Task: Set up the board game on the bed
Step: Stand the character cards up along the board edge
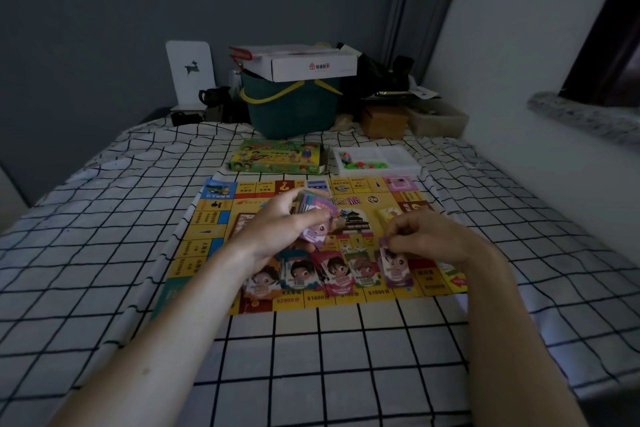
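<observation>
A yellow game board (207, 243) lies flat on the bed's checked sheet. My left hand (284, 229) grips a stack of colourful play-money notes (313, 204) above the board's middle. My right hand (426, 236) pinches the top edge of a purple note (396, 270) that lies at the right end of a row of several notes (332, 274) along the board's near side. The green game box (277, 156) and a white tray of small coloured pieces (375, 159) sit just beyond the board.
At the far end of the bed stand a dark green basket (294, 111) with a white carton (311, 64) on top, a brown box (384, 121) and a clear container (438, 120). A wall and a stone window ledge (585, 118) border the right side.
</observation>
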